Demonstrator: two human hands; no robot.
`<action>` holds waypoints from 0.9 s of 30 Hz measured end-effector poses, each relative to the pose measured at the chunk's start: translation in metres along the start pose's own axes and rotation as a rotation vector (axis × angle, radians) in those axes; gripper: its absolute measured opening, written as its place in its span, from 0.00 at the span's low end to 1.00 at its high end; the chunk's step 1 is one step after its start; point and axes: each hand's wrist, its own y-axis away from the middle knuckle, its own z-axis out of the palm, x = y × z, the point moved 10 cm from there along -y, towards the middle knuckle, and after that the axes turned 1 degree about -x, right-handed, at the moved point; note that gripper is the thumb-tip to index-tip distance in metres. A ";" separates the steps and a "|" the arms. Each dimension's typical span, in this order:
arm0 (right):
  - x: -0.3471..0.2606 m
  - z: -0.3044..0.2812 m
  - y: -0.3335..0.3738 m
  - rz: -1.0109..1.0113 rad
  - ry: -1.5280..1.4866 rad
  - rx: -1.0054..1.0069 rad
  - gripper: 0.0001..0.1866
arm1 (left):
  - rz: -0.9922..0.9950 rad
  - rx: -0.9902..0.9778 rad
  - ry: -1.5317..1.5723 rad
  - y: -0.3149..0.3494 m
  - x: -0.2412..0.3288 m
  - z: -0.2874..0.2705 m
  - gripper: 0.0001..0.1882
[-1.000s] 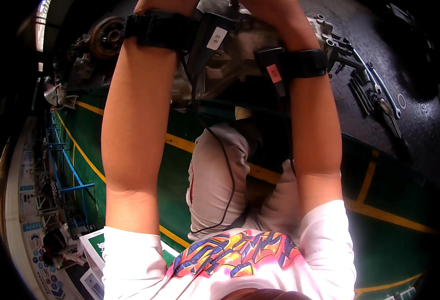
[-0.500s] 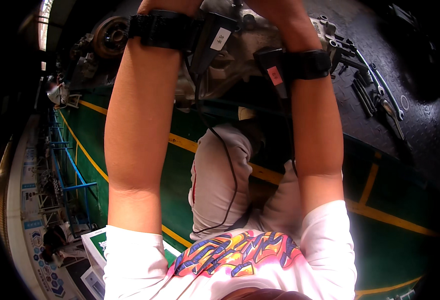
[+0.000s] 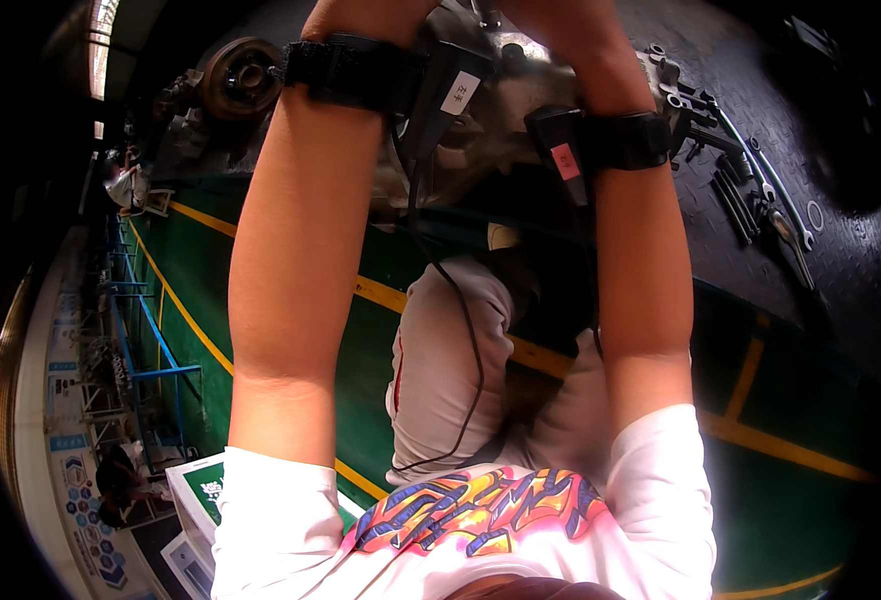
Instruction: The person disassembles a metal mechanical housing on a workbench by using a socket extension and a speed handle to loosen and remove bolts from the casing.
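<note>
Both my arms reach up over a grey metal casting (image 3: 458,150), which looks like a gearbox or engine housing. My left hand (image 3: 373,16) is at the top edge above its left part, with the fingers cut off by the frame. My right hand (image 3: 567,32) is over its right part, fingers also out of sight. Between the hands a small shiny metal piece (image 3: 486,14) shows at the edge; whether either hand touches it is hidden. Each wrist wears a black strap with a black box, the left box (image 3: 449,98) and the right box (image 3: 559,150), and cables hang from them.
On the dark textured bench (image 3: 841,250) to the right lie combination wrenches (image 3: 751,150), a ratchet (image 3: 789,235), black rods (image 3: 733,208) and a ring (image 3: 815,215). A round rusty drum (image 3: 241,78) stands at the left. Below is a green floor (image 3: 361,360) with yellow lines.
The whole view has shifted slightly, so the bench, casting and arms appear a little lower and farther right. My hands stay over the casting.
</note>
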 end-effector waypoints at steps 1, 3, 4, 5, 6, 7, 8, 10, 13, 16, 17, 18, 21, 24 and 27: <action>-0.005 0.008 -0.003 -0.005 -0.182 -0.048 0.13 | 0.008 0.002 -0.012 -0.001 0.005 -0.004 0.12; -0.021 0.013 0.001 -0.080 -0.023 0.069 0.13 | 0.047 -0.043 -0.049 -0.004 0.019 -0.006 0.12; -0.022 0.005 0.003 -0.111 0.082 0.123 0.13 | 0.039 -0.041 -0.027 -0.004 0.014 -0.003 0.11; -0.025 -0.002 0.006 -0.137 0.187 0.180 0.12 | 0.037 -0.045 -0.016 -0.004 0.010 0.000 0.11; -0.010 -0.005 0.004 -0.050 0.190 0.096 0.12 | 0.020 -0.024 0.005 -0.003 0.004 0.000 0.10; 0.003 -0.005 0.003 0.038 0.192 0.013 0.11 | 0.003 -0.003 0.025 -0.003 -0.001 0.001 0.10; 0.003 -0.009 0.001 0.034 0.193 0.017 0.11 | 0.007 -0.008 0.024 -0.004 0.000 0.003 0.10; -0.001 -0.004 0.000 -0.006 0.117 -0.001 0.10 | 0.020 -0.017 0.031 -0.005 0.005 0.002 0.09; 0.001 0.002 -0.005 0.013 0.024 0.031 0.10 | 0.027 0.027 -0.002 -0.007 0.008 -0.004 0.08; -0.011 -0.004 0.005 -0.013 0.221 0.027 0.10 | -0.012 0.048 0.015 -0.001 -0.002 -0.004 0.08; -0.010 0.000 0.002 -0.024 0.219 0.026 0.10 | -0.001 0.049 0.014 -0.003 0.002 -0.008 0.08; -0.010 0.003 -0.001 -0.021 0.182 0.018 0.09 | 0.010 0.037 0.000 -0.004 0.006 -0.008 0.08; -0.006 0.001 -0.003 0.028 0.196 -0.013 0.08 | -0.011 0.047 -0.011 -0.003 0.004 -0.007 0.08; -0.001 0.004 -0.006 -0.036 0.029 -0.073 0.09 | 0.053 -0.040 0.070 -0.005 0.004 0.001 0.08; -0.021 0.003 -0.005 -0.167 0.132 -0.018 0.09 | 0.020 0.006 0.033 -0.003 0.009 -0.003 0.08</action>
